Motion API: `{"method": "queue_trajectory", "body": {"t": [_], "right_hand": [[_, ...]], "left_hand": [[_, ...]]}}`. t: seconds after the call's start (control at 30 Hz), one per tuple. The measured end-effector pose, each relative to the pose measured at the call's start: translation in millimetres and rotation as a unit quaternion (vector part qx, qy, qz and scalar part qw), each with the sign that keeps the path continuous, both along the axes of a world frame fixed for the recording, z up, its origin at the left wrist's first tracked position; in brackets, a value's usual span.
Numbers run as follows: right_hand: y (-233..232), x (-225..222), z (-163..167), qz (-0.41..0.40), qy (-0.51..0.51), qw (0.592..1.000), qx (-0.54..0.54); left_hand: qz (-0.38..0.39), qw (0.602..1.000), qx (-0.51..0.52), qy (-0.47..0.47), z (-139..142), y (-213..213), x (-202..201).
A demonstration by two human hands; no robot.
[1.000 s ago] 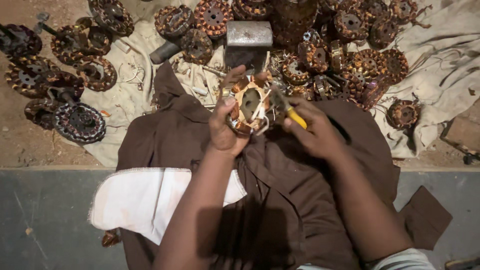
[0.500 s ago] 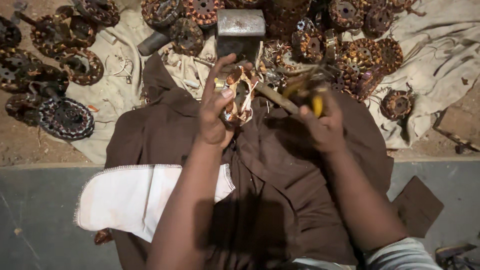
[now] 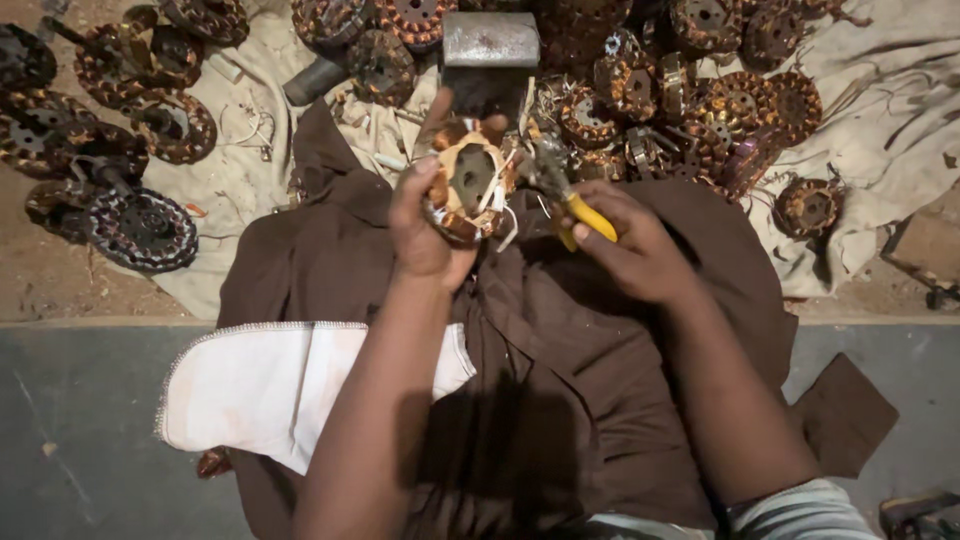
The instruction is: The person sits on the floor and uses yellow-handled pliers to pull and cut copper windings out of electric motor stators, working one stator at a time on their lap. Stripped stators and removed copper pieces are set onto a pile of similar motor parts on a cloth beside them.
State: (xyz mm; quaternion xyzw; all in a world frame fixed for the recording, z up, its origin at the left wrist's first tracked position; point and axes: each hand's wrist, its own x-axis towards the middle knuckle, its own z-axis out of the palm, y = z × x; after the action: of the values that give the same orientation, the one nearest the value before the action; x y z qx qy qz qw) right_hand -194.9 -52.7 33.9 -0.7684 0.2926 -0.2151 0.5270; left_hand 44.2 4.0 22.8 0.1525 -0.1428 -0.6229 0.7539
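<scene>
Over your lap, on the brown cloth (image 3: 560,400) that covers your legs, both your forearms reach forward from the bottom of the view. A white cloth (image 3: 270,385) lies across your left side, partly under the left arm. Your left hand (image 3: 425,225) is closed around a stator (image 3: 470,185), a ring with copper windings and loose pale wire ends; it is held up above the lap, tilted so its open centre faces you. Your right hand (image 3: 635,250) is closed on yellow-handled pliers (image 3: 565,195), whose dark nose touches the right edge of the stator where the wire ends stick out. Just beyond the stator stands a grey metal block (image 3: 490,40). Around and behind it a heap of copper-wound stators (image 3: 700,100) spreads over a pale sheet (image 3: 235,185) on the ground. Further to the left, more wound cores (image 3: 135,225) lie on the sheet's edge and on bare earth, well apart from your hands.
</scene>
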Motion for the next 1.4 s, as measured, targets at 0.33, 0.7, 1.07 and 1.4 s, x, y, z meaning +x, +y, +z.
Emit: {"method": "queue_trajectory", "body": {"t": [0.33, 0.7, 1.07, 1.4], "right_hand": [[-3.2, -3.9, 8.7, 0.008, 0.044, 0.991, -0.124], [-3.6, -4.0, 5.5, 0.035, 0.065, 0.987, -0.143], [9.4, 3.7, -40.8, -0.016, -0.055, 0.921, 0.386], [29.3, 22.7, -37.4, -0.095, -0.035, 0.988, -0.114]], "left_hand": [[-0.061, 0.994, -0.014, -0.093, 5.9, 4.3, 9.1], [-0.061, 0.982, 0.04, -0.173, 8.4, 6.1, 7.9], [-0.091, 0.993, 0.021, -0.065, 2.4, 7.7, -3.9], [0.001, 0.987, 0.033, 0.156, -22.3, -0.1, -36.2]]}}
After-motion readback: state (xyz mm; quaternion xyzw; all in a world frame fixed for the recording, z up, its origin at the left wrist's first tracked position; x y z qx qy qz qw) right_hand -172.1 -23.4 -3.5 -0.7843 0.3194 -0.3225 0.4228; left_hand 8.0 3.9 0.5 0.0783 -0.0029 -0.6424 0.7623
